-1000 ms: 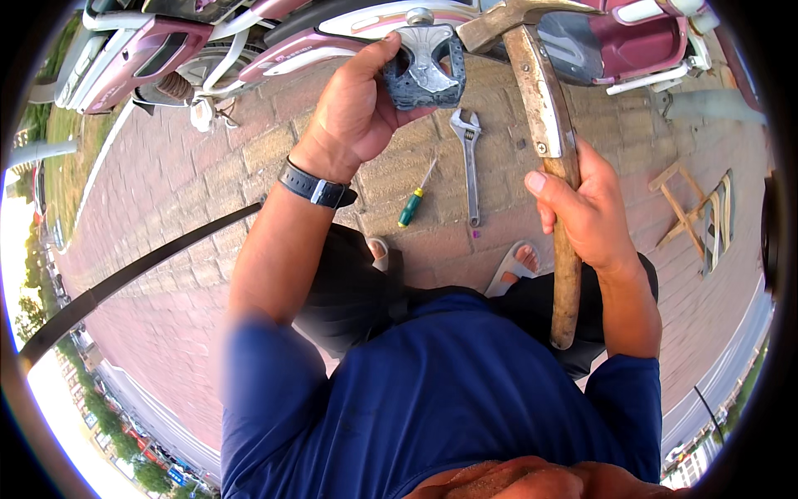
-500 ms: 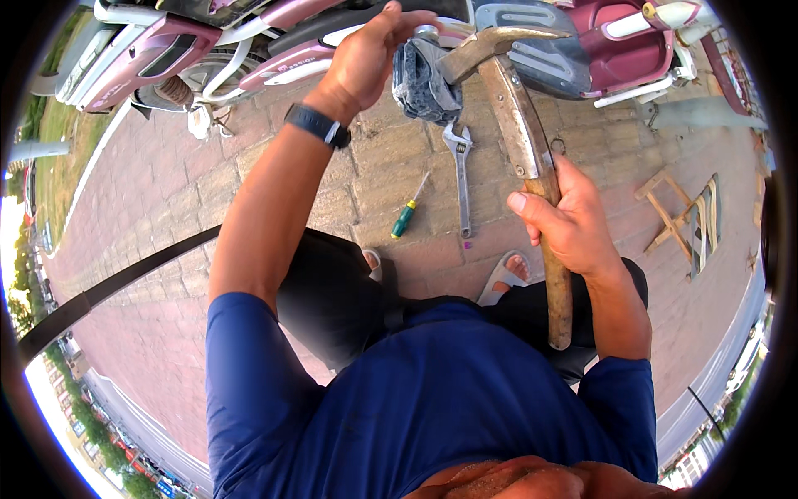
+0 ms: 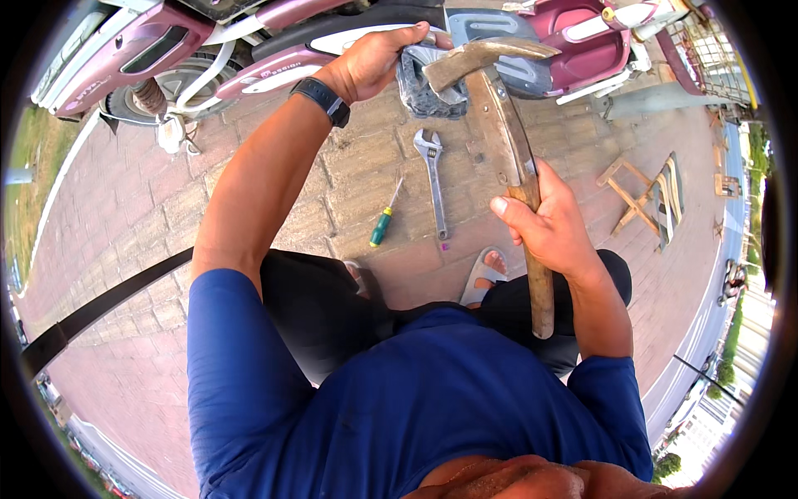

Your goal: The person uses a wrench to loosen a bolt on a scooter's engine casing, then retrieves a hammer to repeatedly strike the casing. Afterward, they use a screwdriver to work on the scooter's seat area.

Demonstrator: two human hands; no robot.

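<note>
Beside scooter [image 3: 249,58], right hand [image 3: 553,229] gripping hammer [image 3: 503,125]

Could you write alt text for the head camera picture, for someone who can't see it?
Seen from above, a person's right hand grips a wooden-handled hammer while the left hand holds a grey part beside a maroon scooter. A wrench and screwdriver lie on brick paving.

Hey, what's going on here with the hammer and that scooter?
A person crouches on brick paving beside a maroon scooter. Their right hand grips a wooden-handled hammer, its head raised near a dark grey part that the left hand holds against the scooter's side. An adjustable wrench and a green-handled screwdriver lie on the bricks in front of their sandalled feet.
</note>
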